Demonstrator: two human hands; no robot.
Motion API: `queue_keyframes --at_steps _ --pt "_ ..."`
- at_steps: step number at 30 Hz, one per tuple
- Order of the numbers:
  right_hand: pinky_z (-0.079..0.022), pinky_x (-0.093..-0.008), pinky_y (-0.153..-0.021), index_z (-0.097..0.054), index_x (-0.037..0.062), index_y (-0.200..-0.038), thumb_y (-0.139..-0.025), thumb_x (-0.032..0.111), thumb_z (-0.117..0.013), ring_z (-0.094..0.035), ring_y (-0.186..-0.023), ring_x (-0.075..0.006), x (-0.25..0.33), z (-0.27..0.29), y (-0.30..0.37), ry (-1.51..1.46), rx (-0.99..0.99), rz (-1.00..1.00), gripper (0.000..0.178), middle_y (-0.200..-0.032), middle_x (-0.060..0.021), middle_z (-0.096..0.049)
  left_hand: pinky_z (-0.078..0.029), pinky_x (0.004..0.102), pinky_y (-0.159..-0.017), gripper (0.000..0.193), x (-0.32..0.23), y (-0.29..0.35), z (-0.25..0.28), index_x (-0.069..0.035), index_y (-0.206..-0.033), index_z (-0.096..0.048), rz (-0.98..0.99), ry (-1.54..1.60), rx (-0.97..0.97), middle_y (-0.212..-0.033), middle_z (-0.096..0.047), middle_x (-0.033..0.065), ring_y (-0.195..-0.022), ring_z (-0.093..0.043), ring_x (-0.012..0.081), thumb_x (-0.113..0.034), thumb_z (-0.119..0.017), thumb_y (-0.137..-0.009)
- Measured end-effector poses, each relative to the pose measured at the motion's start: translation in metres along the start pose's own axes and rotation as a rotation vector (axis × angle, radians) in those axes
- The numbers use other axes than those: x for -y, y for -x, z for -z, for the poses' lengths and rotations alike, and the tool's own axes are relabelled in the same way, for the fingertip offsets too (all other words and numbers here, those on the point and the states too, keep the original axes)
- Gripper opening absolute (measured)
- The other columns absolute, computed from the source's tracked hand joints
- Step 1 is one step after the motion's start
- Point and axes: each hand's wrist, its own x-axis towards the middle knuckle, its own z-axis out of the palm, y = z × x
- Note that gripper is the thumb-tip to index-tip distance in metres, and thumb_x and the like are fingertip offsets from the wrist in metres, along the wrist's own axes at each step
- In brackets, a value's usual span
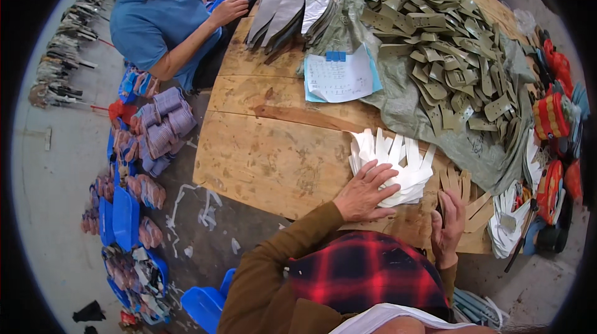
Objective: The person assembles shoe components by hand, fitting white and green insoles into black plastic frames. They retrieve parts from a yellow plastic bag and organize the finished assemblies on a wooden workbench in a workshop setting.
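Note:
My left hand (365, 196) lies with its fingers spread on a fanned pile of white flat strips (410, 172) near the table's front edge. To its right, my right hand (449, 229) is held with fingers raised and slightly bent, the thumb apart from them. I see nothing held in it, though a dark patch between thumb and fingers is hard to make out. Just beyond its fingertips lie tan strips (480, 210). A second bunch of white pieces (507, 219) sits at the table's right edge.
Many olive cut pieces (460, 54) are heaped on a grey-green woven sheet (398, 101). A paper (339, 76) with a blue clip and stacks of grey pieces (283, 17) lie beyond. A co-worker (146, 20) in blue sits far left. Blue trays (126, 216) and bundles stand left.

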Motion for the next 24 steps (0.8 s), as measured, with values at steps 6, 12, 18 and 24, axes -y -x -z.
queue_keyframes --at_steps 6,12,18,24 --pt "-0.047 -0.0401 -0.092 -0.061 0.0011 -0.12 -0.086 0.005 -0.066 -0.059 -0.108 -0.0344 0.005 -0.01 -0.009 -0.029 0.01 0.008 0.035 -0.12 -0.0171 -0.06 -0.021 0.0509 -0.118 0.051 0.005 -0.005 -0.003 -0.012 -0.121 -0.059 -0.023 0.043 0.005 -0.124 -0.052 0.0082 -0.131 -0.042 0.027 -0.046 -0.068 -0.083" --pt "-0.049 -0.0408 -0.089 -0.061 0.0015 -0.119 -0.086 0.003 -0.066 -0.061 -0.105 -0.0337 0.01 -0.016 -0.027 -0.046 0.015 0.082 0.033 -0.116 -0.0162 -0.062 -0.019 0.0524 -0.119 0.038 0.001 -0.009 -0.008 -0.011 -0.112 -0.062 -0.066 -0.034 -0.146 -0.112 -0.06 0.0041 -0.129 -0.049 0.0241 -0.033 -0.07 -0.083" --pt "-0.049 -0.0411 -0.088 -0.061 0.0021 -0.117 -0.084 0.002 -0.067 -0.061 -0.104 -0.0336 0.005 -0.021 -0.027 -0.057 0.029 0.081 0.033 -0.114 -0.015 -0.063 -0.021 0.0545 -0.118 0.035 -0.001 -0.005 -0.007 -0.01 -0.11 -0.063 -0.038 -0.005 -0.187 -0.118 -0.061 0.0051 -0.13 -0.05 0.026 -0.027 -0.074 -0.082" --pt "-0.048 -0.0413 -0.09 -0.061 0.0026 -0.118 -0.08 0.002 -0.069 -0.061 -0.107 -0.0334 0.012 -0.027 -0.036 -0.042 0.059 0.11 0.039 -0.115 -0.0139 -0.062 -0.025 0.0526 -0.115 0.042 -0.005 0.009 -0.002 -0.009 -0.117 -0.063 0.113 -0.046 -0.313 -0.131 -0.056 0.0105 -0.132 -0.047 0.0321 -0.027 -0.075 -0.081"
